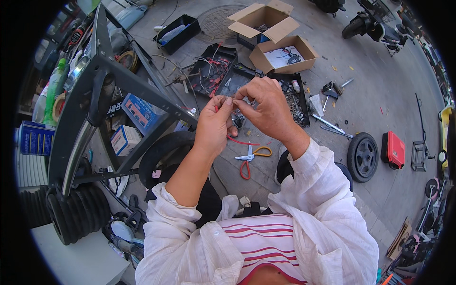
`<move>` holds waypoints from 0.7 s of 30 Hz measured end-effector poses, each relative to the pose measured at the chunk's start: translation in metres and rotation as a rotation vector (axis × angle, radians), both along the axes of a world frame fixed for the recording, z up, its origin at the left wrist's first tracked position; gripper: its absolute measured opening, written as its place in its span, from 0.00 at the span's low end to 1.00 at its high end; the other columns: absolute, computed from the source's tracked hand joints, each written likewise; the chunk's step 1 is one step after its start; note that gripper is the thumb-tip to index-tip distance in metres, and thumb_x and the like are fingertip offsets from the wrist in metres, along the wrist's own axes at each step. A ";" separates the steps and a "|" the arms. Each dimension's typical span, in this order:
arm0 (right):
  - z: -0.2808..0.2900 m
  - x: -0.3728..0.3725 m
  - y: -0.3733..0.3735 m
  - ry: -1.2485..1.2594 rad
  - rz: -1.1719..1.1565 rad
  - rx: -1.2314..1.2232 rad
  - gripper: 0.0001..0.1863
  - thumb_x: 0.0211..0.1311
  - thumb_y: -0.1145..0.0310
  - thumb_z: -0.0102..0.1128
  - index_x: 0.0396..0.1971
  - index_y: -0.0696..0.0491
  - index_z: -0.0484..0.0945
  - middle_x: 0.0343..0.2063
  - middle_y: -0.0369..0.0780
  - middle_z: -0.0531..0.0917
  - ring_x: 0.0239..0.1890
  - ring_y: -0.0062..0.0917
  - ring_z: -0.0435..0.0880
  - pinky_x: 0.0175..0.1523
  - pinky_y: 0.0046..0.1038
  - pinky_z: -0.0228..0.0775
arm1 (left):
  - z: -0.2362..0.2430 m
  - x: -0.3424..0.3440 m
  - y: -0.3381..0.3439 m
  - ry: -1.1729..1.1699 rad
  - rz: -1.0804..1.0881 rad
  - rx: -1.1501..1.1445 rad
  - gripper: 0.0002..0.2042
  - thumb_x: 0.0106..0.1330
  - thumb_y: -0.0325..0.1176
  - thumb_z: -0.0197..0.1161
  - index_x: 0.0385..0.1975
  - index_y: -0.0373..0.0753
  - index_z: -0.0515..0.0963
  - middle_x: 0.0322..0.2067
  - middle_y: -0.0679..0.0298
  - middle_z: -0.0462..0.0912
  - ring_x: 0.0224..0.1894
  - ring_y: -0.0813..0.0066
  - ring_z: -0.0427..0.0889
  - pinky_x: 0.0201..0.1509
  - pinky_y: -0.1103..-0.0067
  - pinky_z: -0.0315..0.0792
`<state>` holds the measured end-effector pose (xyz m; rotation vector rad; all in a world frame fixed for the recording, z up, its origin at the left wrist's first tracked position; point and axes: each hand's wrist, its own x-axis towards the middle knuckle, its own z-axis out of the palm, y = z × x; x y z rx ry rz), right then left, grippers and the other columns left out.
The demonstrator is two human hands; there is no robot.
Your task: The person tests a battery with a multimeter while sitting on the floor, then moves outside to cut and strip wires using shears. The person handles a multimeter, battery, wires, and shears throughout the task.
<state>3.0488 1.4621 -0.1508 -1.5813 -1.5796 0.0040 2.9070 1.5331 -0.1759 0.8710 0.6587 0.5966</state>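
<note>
My left hand (214,124) is closed in a pinch on a thin red wire (243,142), whose loose length trails below the fingers to the right. Thumb and forefinger of my right hand (267,102) press together right against the left fingertips. What lies between the right fingers is too small to make out. On the pavement just below my hands rest scissors (250,157) with one orange and one red handle loop, blades pointing away from me. Partly behind my right hand stands a black tray (304,99) full of small metal parts.
A dark metal rack (122,76) with boxes and bottles stands at left, above stacked tires (78,213). Beyond my hands are a cardboard box (308,61) and a black tray (232,53) with red wires. At right lie a wheel (363,156) and a red case (394,150).
</note>
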 end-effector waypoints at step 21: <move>0.000 -0.015 -0.003 0.047 -0.033 0.041 0.12 0.49 0.68 0.65 0.37 0.50 0.83 0.35 0.40 0.77 0.41 0.35 0.73 0.48 0.36 0.61 | -0.005 0.001 -0.004 0.165 0.021 0.624 0.07 0.71 0.28 0.52 0.39 0.31 0.74 0.31 0.68 0.78 0.33 0.87 0.70 0.36 0.84 0.68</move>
